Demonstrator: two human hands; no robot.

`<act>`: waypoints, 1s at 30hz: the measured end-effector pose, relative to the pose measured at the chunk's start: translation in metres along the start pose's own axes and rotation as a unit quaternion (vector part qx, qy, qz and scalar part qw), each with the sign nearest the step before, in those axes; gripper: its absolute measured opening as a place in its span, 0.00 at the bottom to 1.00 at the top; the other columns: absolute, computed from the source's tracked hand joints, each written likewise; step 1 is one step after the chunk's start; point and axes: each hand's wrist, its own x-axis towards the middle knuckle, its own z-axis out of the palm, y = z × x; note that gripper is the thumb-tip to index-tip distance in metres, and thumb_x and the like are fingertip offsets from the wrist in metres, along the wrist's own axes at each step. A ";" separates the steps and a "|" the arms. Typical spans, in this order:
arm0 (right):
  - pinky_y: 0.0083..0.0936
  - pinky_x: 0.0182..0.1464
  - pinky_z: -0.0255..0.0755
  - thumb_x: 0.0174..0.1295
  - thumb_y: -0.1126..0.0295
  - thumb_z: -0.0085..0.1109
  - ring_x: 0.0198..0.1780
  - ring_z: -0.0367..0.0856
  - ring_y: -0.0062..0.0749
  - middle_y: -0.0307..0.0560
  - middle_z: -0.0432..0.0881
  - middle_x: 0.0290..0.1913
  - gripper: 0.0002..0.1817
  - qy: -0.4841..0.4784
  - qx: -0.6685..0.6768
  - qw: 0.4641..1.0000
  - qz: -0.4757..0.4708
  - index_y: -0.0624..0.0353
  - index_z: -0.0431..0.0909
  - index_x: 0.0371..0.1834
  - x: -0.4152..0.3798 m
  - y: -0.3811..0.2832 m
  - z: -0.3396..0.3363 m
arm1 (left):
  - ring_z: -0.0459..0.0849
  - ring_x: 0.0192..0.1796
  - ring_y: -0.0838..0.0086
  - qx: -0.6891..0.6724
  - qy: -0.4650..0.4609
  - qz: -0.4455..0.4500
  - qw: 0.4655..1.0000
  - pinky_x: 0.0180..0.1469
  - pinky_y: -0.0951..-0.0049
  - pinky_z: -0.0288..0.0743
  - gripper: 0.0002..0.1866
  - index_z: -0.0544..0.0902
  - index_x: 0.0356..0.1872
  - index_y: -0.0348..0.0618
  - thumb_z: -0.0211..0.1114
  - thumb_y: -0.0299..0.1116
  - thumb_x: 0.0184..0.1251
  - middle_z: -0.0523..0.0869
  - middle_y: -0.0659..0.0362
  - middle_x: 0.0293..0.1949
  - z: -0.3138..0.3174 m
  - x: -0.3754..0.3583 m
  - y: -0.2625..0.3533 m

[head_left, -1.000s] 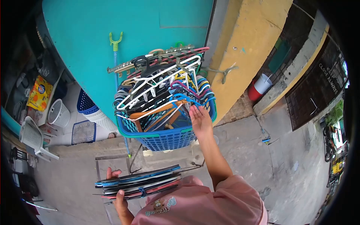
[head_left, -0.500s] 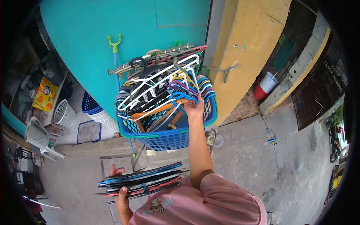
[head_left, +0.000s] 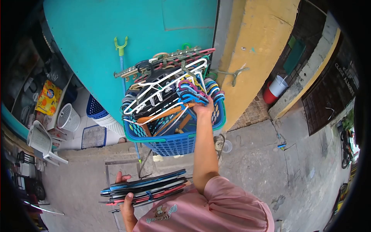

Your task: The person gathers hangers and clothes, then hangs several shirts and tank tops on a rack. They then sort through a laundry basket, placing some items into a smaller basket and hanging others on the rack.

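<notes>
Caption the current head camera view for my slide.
Left hand holding stacked hangers, right hand at the colourful hangers in a blue basket.

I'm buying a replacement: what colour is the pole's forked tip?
Lime green; the forked tip shows best in the head view.

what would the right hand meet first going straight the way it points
The right hand would likely meet the bunched blue plastic hangers right at its fingertips, perhaps touching them; depth is unclear.
</notes>
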 end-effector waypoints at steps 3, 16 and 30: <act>0.37 0.33 0.74 0.61 0.65 0.50 0.29 0.76 0.37 0.46 0.76 0.28 0.09 -0.038 -0.007 0.999 0.018 0.60 0.71 0.33 0.022 -0.006 -0.005 | 0.72 0.44 0.75 0.001 -0.006 -0.005 1.000 0.49 0.75 0.67 0.44 0.60 0.63 0.35 0.68 0.45 0.44 0.71 0.55 0.49 -0.001 0.000 0.000; 0.37 0.48 0.71 0.65 0.68 0.44 0.44 0.79 0.33 0.44 0.81 0.38 0.10 -0.129 0.103 0.978 0.128 0.59 0.76 0.39 0.007 -0.063 0.034 | 0.70 0.50 0.72 -0.023 0.006 -0.002 1.000 0.55 0.72 0.63 0.43 0.62 0.62 0.35 0.67 0.44 0.44 0.72 0.55 0.49 -0.013 0.003 -0.011; 0.27 0.46 0.68 0.65 0.72 0.45 0.38 0.72 0.27 0.42 0.72 0.32 0.05 -0.362 -0.089 0.927 0.038 0.61 0.66 0.36 -0.206 0.066 0.043 | 0.71 0.49 0.71 -0.013 -0.074 -0.026 0.997 0.55 0.70 0.62 0.44 0.60 0.63 0.36 0.67 0.44 0.44 0.71 0.53 0.51 -0.012 0.019 -0.017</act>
